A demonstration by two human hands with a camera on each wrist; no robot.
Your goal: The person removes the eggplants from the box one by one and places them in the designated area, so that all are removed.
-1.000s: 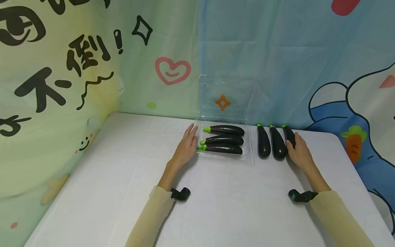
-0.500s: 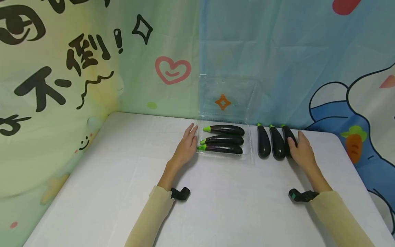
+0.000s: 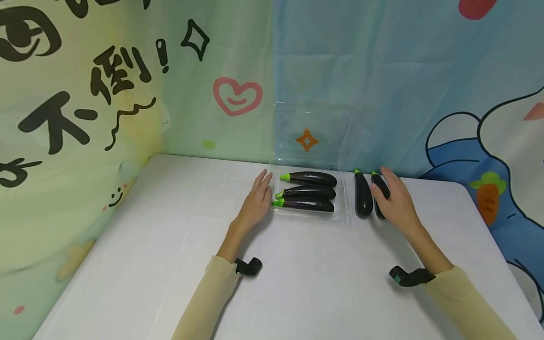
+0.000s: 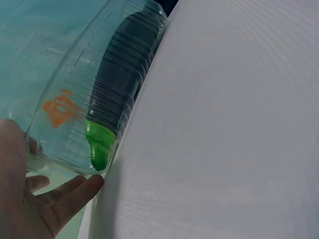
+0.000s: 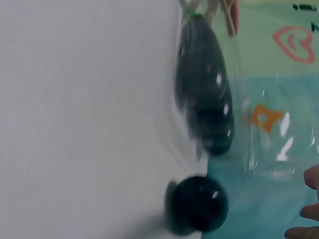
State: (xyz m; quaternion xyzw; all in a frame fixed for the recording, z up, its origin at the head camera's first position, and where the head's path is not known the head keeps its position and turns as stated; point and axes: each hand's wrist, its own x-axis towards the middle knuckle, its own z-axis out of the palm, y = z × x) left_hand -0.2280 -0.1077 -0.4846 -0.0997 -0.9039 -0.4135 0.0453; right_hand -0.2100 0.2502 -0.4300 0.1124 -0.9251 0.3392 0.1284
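My left hand (image 3: pixel 255 203) rests with extended fingers against the left side of a clear hinged plastic box (image 4: pixel 60 164). Inside the box lie three dark eggplants (image 3: pixel 312 192) with green stems pointing left. Right of the box stands a row of eggplants, laid stem toward the wall; one eggplant (image 3: pixel 363 196) shows whole. Another eggplant (image 3: pixel 379 182) is partly covered by my right hand (image 3: pixel 399 208), which is over it with thumb and fingers apart. In the right wrist view, its fingertips (image 5: pixel 310 211) stand apart from the eggplant end (image 5: pixel 197 204). The rightmost eggplant is hidden from view.
The box's clear lid (image 3: pixel 314 132) stands upright against the printed backdrop (image 3: pixel 403 94). A white table (image 3: pixel 306 283) reaches to the backdrop. Black wrist cameras are strapped on both forearms.
My right hand has moved left from the rightmost eggplant over the middle one, now hiding the rightmost. The left hand and the box have not moved.
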